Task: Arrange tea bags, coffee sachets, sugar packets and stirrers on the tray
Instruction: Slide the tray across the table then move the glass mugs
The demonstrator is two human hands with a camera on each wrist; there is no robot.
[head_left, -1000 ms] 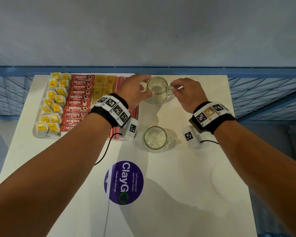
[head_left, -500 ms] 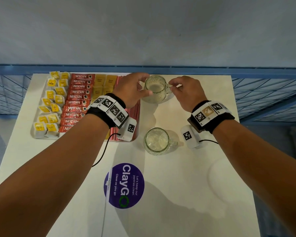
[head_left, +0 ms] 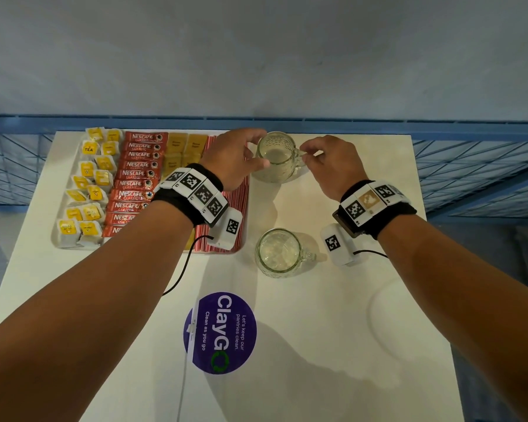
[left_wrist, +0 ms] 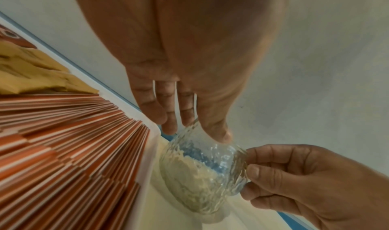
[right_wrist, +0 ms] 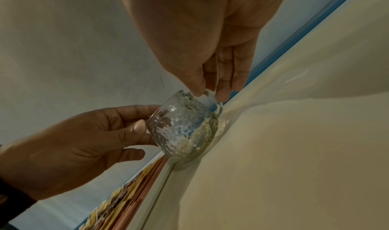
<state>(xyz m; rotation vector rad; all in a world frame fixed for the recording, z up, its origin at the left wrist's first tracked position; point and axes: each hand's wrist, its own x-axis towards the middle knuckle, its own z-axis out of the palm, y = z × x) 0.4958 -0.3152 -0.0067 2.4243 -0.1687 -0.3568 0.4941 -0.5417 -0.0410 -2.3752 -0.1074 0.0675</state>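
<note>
A white tray (head_left: 55,239) at the table's left holds yellow tea bags (head_left: 87,190), red coffee sachets (head_left: 137,175), tan sugar packets (head_left: 185,146) and red-and-white stirrers (head_left: 242,196), all in rows. Just right of the tray's far corner stands a textured glass mug (head_left: 276,156). My left hand (head_left: 256,149) grips its body between thumb and fingers. My right hand (head_left: 304,153) pinches its handle. The left wrist view shows the mug (left_wrist: 202,175) beside the stirrers (left_wrist: 73,142) and the tray's rim (left_wrist: 151,167). The right wrist view shows the mug (right_wrist: 185,130) standing on the table.
A second glass mug (head_left: 279,252) stands nearer me, right of the tray's near corner. A round purple sticker (head_left: 220,333) lies on the table's middle. A blue rail (head_left: 378,124) and a grey wall run behind the table's far edge.
Both hands stay on the far mug, which keeps its place. Only the view has shifted a little.
</note>
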